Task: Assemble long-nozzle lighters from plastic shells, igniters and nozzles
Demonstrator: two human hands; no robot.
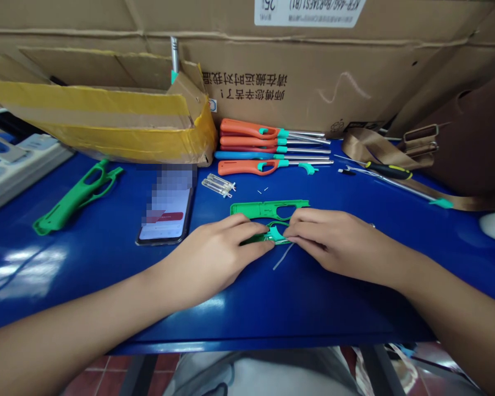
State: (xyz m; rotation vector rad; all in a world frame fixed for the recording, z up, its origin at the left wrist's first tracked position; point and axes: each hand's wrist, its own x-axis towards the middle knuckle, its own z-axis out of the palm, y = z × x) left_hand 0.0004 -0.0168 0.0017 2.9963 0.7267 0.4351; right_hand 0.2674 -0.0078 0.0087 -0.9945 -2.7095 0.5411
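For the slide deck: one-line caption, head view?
Left hand and right hand at a green lighter shell on a blue table, a row of long-necked lighters beyond.

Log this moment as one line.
left hand: gripping lower green casing | right hand: at teal piece | beyond: upper green casing

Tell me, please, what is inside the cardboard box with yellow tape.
A metal rod with a teal base sticks up at the right end of the box; the front wall hides whatever lies lower inside.

Casing half point(251, 209) before lighters point(247, 141)
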